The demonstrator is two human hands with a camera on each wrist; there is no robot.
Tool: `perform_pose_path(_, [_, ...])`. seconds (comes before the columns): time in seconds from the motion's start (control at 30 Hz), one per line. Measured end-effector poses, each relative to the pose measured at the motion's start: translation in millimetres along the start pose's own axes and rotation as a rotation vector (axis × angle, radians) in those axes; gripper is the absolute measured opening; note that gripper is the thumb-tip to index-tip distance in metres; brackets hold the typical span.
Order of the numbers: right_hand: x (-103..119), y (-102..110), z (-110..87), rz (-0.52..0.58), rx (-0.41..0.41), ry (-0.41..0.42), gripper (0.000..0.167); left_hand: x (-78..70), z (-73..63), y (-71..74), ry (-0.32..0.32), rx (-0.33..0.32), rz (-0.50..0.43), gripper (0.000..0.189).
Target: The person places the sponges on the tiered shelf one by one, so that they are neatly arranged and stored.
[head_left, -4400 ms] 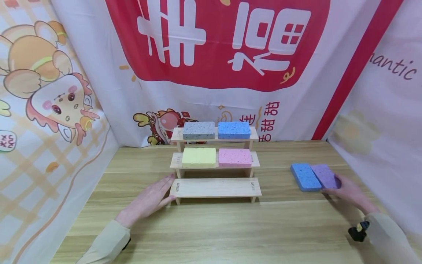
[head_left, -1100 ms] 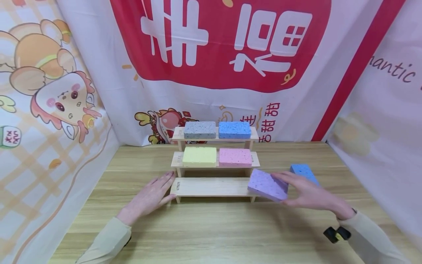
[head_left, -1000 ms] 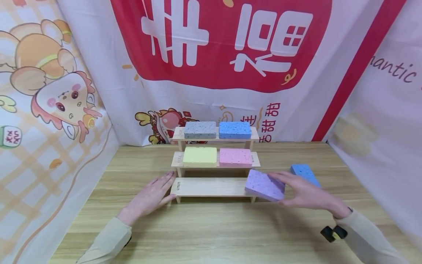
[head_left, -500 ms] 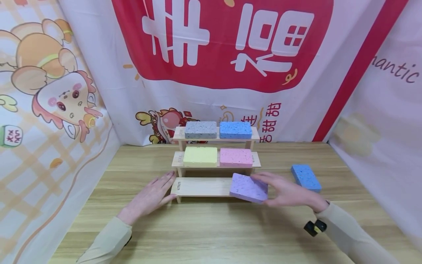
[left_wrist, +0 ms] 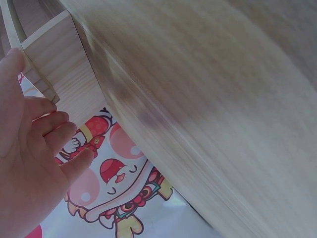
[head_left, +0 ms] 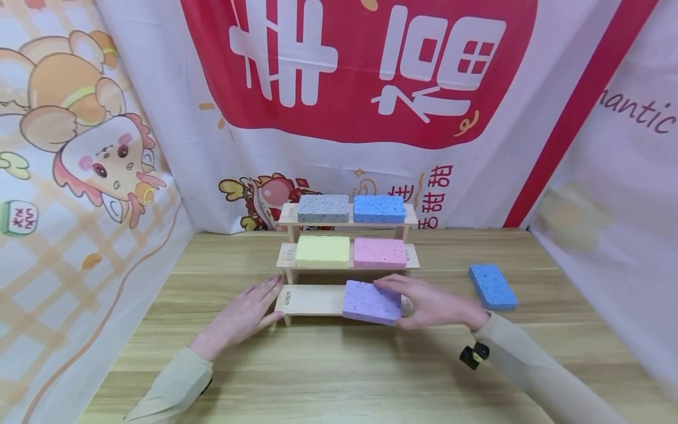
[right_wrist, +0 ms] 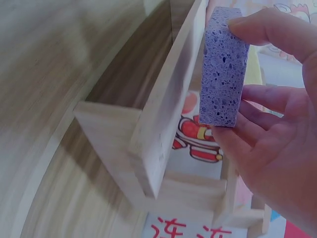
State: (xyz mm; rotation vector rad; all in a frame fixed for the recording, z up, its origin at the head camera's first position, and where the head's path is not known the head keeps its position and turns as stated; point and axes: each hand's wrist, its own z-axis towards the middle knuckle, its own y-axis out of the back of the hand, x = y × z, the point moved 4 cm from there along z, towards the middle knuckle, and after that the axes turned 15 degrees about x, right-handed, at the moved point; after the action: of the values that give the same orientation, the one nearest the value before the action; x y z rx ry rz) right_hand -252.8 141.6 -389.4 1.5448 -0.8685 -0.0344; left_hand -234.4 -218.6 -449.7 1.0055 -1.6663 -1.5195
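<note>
My right hand (head_left: 428,303) pinches a purple sponge (head_left: 372,301) by its right end, thumb at the front and fingers at the back. The sponge is slightly tilted over the right half of the bottom step of a three-step wooden rack (head_left: 312,300). In the right wrist view, the speckled sponge (right_wrist: 224,69) shows edge-on, a gap between it and the step board (right_wrist: 166,109). At the rack's left end, my left hand (head_left: 238,318) rests extended fingers against the bottom step. The left wrist view has this hand (left_wrist: 29,144) with thumb and fingers touching the wood.
On the rack's middle step lie a yellow sponge (head_left: 322,252) and a pink sponge (head_left: 379,253). Its top step bears a grey sponge (head_left: 323,208) and a blue sponge (head_left: 379,209). Another blue sponge (head_left: 492,287) lies on the table to the right. Printed cloth (head_left: 222,153) surrounds the table.
My right hand has picked up the purple sponge from beside the blue one on the table and carried it left over the bottom step. My left hand has stayed at the rack's left end.
</note>
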Motion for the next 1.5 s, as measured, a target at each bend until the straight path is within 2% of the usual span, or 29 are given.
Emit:
perform_pose_path(0.23, [7, -1, 19.6, 0.044, 0.028, 0.006, 0.082, -0.9, 1.9, 0.3, -0.001, 0.007, -0.006, 0.076])
perform_pose_path(0.53, [16, -2, 45.0, 0.039, 0.063, 0.057, 0.081, -1.3, 0.7, 0.6, 0.006, 0.014, -0.010, 0.075])
perform_pose_path(0.83, [16, -7, 70.2, 0.026, 0.083, 0.068, 0.083, -0.5, 0.5, 1.0, 0.016, 0.025, -0.025, 0.075])
perform_pose_path(1.2, [11, -15, 86.8, 0.064, 0.094, 0.019, 0.085, -1.5, 0.5, -2.0, 0.015, 0.028, -0.025, 0.076])
perform_pose_path(1.5, [15, -15, 96.5, 0.078, 0.107, 0.028, 0.085, -0.4, -0.5, -1.3, 0.014, 0.015, -0.020, 0.075])
